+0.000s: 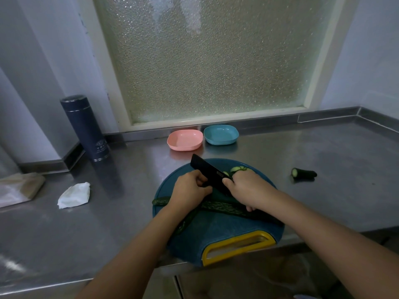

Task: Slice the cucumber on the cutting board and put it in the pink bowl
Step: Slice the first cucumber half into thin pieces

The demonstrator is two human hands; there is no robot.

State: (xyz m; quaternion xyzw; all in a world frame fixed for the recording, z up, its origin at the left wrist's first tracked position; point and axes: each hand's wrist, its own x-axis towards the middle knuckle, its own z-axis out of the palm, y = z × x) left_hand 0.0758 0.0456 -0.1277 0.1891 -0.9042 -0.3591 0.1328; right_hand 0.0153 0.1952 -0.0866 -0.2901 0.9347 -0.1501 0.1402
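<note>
A round blue cutting board (226, 234) with a yellow handle lies at the counter's front edge. My right hand (248, 190) grips the black knife (207, 170) at the heel, its blade pointing up and left across the board. My left hand (190, 187) is curled on the dark green cucumber (218, 194) just left of the blade; most of the cucumber is hidden between my hands. A few cut slices (237, 169) lie beyond my right fingers. Long peel strips (222, 207) lie across the board. The pink bowl (185, 140) stands behind the board with nothing in it.
A blue bowl (221, 134) sits right of the pink one. A cut cucumber end (303, 173) lies on the steel counter to the right. A dark flask (86, 128) stands at the back left, with a crumpled tissue (74, 195) and a wrapped block (20, 188) nearer.
</note>
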